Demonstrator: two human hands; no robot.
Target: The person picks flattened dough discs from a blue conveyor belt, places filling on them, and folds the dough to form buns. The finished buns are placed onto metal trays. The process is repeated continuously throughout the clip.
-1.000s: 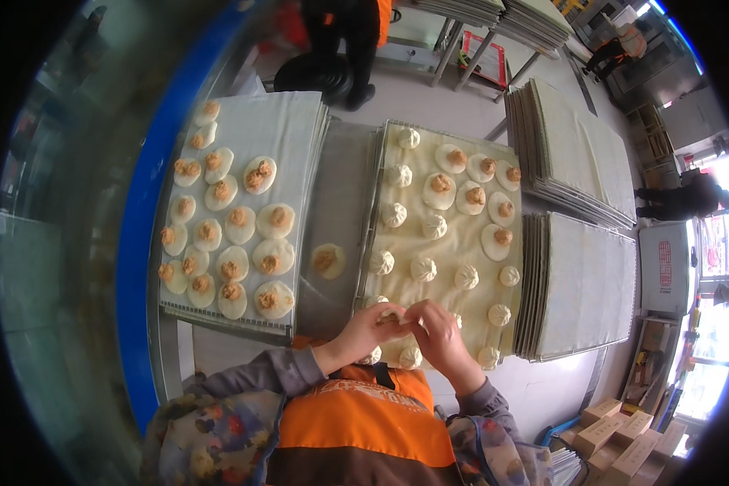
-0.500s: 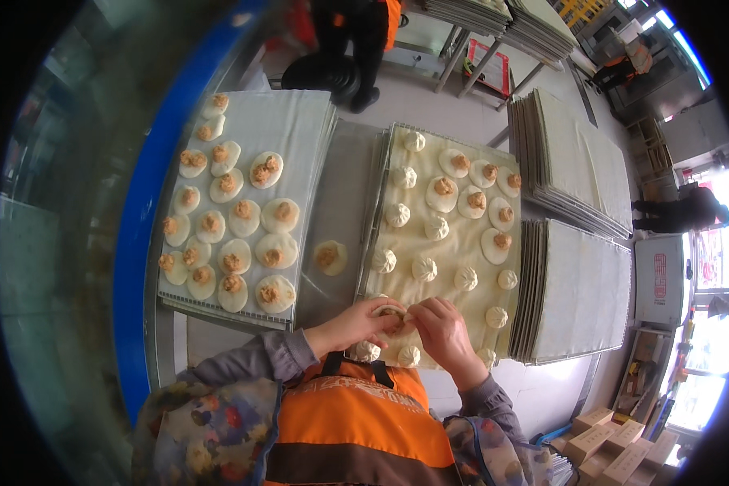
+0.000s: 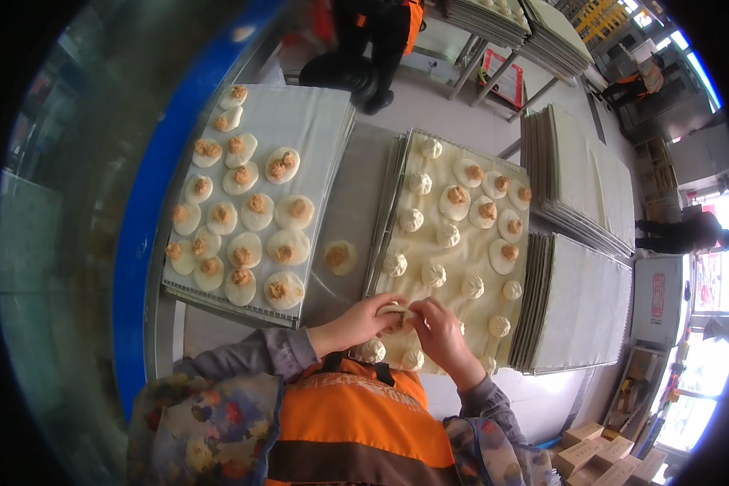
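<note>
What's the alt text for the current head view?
Left hand and right hand pinch a dough wrapper over a cloth-lined tray of pleated buns and filling-topped rounds. Left, a second tray holds more such rounds; right, stacked trays.

Dough pc [image 3: 394,309], off-white, part-folded, edge pinched up, btwn both hands [image 3: 441,330], above near end of lined tray [image 3: 474,249]

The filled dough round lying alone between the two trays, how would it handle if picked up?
The dough round would probably droop, since it looks thin and soft. Its filling sits uncovered, so tilting might spill some. It seems unlikely to roll, lying flat on the metal surface.
</note>
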